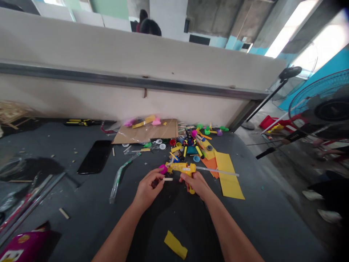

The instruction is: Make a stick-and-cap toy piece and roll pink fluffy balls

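My right hand (199, 185) is wrapped round the grip of a yellow hot glue gun (182, 167), its nozzle pointing left. A long clear glue stick (218, 170) juts out of the gun's back end. My left hand (147, 188) is closed, with a short pale wooden stick (168, 179) pinched at the fingertips. Just past the left fingers, close to the nozzle, is a small magenta piece (163, 169); whether those fingers also hold it I cannot tell. A yellow scrap (175, 244) lies on the dark table in front of me.
Pliers with yellow handles (185, 149), bottle caps (196, 158) and yellow sheets (229, 175) crowd the table beyond the gun. A black phone (95, 157) and a clear plastic wrapper (121, 174) lie to the left. A low white partition (114, 98) backs the table; a fan (324, 109) stands right.
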The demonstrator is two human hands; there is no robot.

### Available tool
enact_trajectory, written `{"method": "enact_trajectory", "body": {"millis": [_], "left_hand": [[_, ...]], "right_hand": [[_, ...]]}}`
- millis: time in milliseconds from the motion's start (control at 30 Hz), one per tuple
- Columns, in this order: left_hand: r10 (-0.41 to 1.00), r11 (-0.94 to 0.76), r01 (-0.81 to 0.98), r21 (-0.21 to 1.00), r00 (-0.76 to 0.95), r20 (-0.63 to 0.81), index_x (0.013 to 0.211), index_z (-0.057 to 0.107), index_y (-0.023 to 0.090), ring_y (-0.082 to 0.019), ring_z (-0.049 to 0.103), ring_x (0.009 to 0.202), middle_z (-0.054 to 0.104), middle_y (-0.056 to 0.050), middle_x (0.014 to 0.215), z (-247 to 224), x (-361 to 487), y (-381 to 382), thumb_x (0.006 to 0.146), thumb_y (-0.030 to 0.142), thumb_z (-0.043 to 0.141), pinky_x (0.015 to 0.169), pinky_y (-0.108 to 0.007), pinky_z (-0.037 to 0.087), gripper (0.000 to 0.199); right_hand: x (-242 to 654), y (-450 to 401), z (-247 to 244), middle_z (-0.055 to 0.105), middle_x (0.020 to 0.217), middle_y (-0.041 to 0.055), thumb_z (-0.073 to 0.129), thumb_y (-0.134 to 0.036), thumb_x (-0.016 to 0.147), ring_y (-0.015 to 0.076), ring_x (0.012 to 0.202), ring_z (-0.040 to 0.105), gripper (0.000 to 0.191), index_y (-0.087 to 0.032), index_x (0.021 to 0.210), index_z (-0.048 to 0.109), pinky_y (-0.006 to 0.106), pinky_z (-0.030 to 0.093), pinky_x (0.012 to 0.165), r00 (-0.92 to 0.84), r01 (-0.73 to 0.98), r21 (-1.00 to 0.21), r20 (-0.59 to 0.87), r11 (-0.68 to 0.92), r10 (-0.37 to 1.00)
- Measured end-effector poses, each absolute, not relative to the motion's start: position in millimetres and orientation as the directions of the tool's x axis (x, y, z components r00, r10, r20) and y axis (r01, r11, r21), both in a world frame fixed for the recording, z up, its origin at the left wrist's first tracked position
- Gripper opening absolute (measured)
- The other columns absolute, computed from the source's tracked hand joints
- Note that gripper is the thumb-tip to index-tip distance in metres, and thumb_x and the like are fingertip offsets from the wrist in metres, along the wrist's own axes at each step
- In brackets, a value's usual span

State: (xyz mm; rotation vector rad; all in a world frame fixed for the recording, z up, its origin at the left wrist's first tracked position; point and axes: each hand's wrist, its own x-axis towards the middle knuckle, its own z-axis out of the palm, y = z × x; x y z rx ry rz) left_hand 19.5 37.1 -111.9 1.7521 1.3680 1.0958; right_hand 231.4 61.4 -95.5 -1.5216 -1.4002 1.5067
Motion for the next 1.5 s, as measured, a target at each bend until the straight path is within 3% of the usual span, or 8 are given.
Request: {"method": "enact_trajectory", "body": {"millis": [1500], "left_hand": [[0.969, -0.246, 0.506, 0.827, 0.121, 0.214, 0.083, 0.061, 0.021, -0.010, 0.058, 0.060, 0.066, -0.005, 0.103, -113, 20, 36, 0.079, 0.022, 0.053, 0.054, -0.022, 0.048, 0.009]], "right_hand": [[225, 60, -94, 0.045, 0.039, -0.0052, 0.050, -0.039, 0.080, 0.0092, 0.034, 0.048, 0.031, -0.018, 0.058, 0.051, 0.018, 0.037, 0.037, -0.096, 0.517, -0.820, -0.341, -0.246, 0.935]]}}
